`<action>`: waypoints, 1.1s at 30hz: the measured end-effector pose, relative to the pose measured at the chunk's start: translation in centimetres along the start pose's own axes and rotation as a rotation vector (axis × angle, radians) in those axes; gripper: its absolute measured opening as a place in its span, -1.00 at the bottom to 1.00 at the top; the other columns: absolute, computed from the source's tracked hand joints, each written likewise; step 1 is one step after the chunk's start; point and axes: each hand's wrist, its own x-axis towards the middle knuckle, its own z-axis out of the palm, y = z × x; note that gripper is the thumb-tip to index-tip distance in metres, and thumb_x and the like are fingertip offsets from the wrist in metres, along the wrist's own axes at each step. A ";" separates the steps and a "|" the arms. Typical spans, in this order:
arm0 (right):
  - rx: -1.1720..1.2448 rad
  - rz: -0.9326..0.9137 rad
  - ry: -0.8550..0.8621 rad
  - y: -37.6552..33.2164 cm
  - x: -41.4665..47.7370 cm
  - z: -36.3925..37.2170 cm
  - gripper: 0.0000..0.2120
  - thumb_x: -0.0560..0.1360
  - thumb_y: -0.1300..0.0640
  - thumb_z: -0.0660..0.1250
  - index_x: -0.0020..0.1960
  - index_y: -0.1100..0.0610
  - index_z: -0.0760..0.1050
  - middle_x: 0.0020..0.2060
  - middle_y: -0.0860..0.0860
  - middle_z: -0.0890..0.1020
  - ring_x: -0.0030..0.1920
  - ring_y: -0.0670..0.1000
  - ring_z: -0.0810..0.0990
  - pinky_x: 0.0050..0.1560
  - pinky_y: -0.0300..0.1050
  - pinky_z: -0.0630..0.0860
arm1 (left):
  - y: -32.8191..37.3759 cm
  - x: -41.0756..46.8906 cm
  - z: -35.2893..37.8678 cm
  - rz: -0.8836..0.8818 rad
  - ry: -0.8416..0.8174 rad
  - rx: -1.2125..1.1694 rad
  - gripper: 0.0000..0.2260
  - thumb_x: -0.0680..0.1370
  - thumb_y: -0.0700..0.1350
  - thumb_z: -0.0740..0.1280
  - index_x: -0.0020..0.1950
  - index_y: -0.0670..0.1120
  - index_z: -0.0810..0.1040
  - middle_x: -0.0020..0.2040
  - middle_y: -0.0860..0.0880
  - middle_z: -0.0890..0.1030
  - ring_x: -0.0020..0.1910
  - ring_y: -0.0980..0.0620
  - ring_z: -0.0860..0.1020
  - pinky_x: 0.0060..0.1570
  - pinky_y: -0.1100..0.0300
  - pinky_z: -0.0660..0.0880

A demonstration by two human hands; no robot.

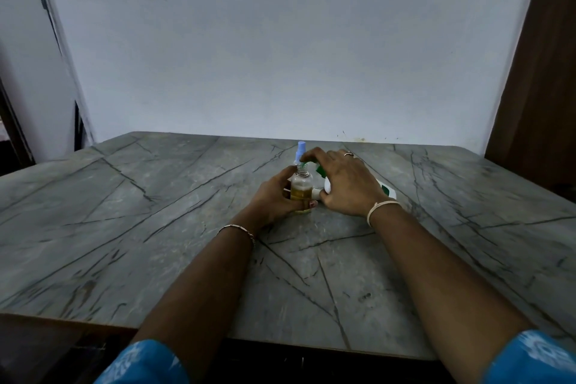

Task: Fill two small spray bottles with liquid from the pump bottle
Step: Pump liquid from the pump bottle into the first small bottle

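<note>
A small clear spray bottle (301,187) stands uncapped on the grey marble table (156,227), partly filled with yellow liquid. My left hand (276,196) is wrapped around its left side. My right hand (346,184) rests on the white pump bottle (386,192), which tilts toward the small bottle. Its fingers press the green pump head (311,164), whose nozzle sits over the open threaded neck. Behind them, a second small spray bottle with a blue spray cap (300,150) stands upright, mostly hidden.
The table butts against a white wall (280,56) at the back. A dark wooden panel (542,87) rises at the right. The table's near edge runs just in front of my blue sleeves.
</note>
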 end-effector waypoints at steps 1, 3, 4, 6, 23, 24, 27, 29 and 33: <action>-0.004 0.001 0.004 -0.1 0.1 0.0 -0.37 0.37 0.04 0.41 0.38 -0.08 0.25 0.04 0.03 0.57 0.09 0.11 0.49 0.12 0.08 0.48 | 0.0 0.0 0.0 0.005 0.003 0.004 -0.37 0.34 -0.08 0.56 0.34 0.07 0.39 0.11 -0.04 0.64 0.00 0.05 0.63 0.08 0.15 0.56; -0.014 -0.001 0.011 -0.1 0.1 0.1 -0.37 0.36 0.05 0.40 0.38 -0.09 0.26 0.03 0.02 0.57 0.09 0.11 0.49 0.11 0.07 0.48 | 0.0 0.0 0.0 0.011 0.008 0.010 -0.40 0.35 -0.07 0.55 0.30 0.14 0.38 0.10 -0.01 0.63 -0.01 0.09 0.62 0.05 0.22 0.55; -0.021 -0.003 0.012 -0.1 0.0 0.1 -0.36 0.36 0.05 0.40 0.39 -0.10 0.25 0.01 0.02 0.57 0.08 0.10 0.48 0.10 0.06 0.48 | 0.0 0.0 0.0 0.013 0.007 0.016 -0.41 0.35 -0.06 0.55 0.28 0.18 0.37 0.10 0.01 0.63 0.00 0.10 0.62 0.03 0.25 0.55; -0.042 -0.008 0.008 0.0 -0.1 0.1 -0.32 0.37 0.04 0.40 0.42 -0.12 0.23 -0.04 0.00 0.54 0.07 0.09 0.48 0.08 0.04 0.48 | 0.0 0.0 0.0 0.012 0.007 0.028 -0.42 0.35 -0.05 0.55 0.25 0.21 0.35 0.08 0.04 0.62 0.00 0.10 0.61 0.01 0.26 0.54; -0.030 -0.024 0.014 0.4 -0.5 0.3 -0.31 0.39 -0.01 0.41 0.44 -0.18 0.20 -0.17 -0.10 0.39 0.02 0.08 0.47 0.04 0.00 0.47 | 0.2 0.0 0.0 -0.015 -0.002 0.015 -0.34 0.36 -0.05 0.55 0.39 0.06 0.34 0.15 -0.08 0.61 0.05 0.00 0.61 0.14 0.06 0.55; -0.033 -0.026 0.010 0.4 -0.5 0.2 -0.31 0.40 -0.02 0.41 0.45 -0.19 0.19 -0.17 -0.10 0.39 0.01 0.08 0.47 0.05 0.01 0.47 | 0.2 0.0 0.0 -0.018 -0.002 0.019 -0.33 0.35 -0.05 0.55 0.40 0.05 0.34 0.15 -0.08 0.61 0.05 0.00 0.61 0.14 0.06 0.55; -0.032 -0.019 0.005 0.4 -0.5 0.2 -0.33 0.39 0.00 0.40 0.44 -0.17 0.21 -0.15 -0.08 0.42 0.03 0.08 0.48 0.07 0.03 0.47 | 0.2 0.0 0.0 -0.015 0.001 0.032 -0.33 0.35 -0.04 0.55 0.39 0.06 0.35 0.15 -0.07 0.61 0.04 0.01 0.61 0.13 0.09 0.55; -0.030 -0.005 0.005 0.2 -0.3 0.1 -0.35 0.39 0.02 0.40 0.41 -0.14 0.24 -0.10 -0.04 0.51 0.06 0.09 0.48 0.09 0.05 0.47 | 0.1 0.0 0.0 -0.007 0.001 0.026 -0.35 0.35 -0.05 0.55 0.37 0.08 0.36 0.15 -0.05 0.61 0.04 0.03 0.61 0.11 0.10 0.56; -0.032 0.013 0.019 -0.2 0.0 0.1 -0.39 0.37 0.07 0.39 0.36 -0.09 0.27 -0.02 0.01 0.56 0.08 0.11 0.49 0.10 0.07 0.47 | 0.0 0.1 0.0 -0.007 0.005 0.036 -0.34 0.34 -0.03 0.56 0.38 0.10 0.36 0.14 -0.05 0.61 0.03 0.02 0.62 0.13 0.05 0.56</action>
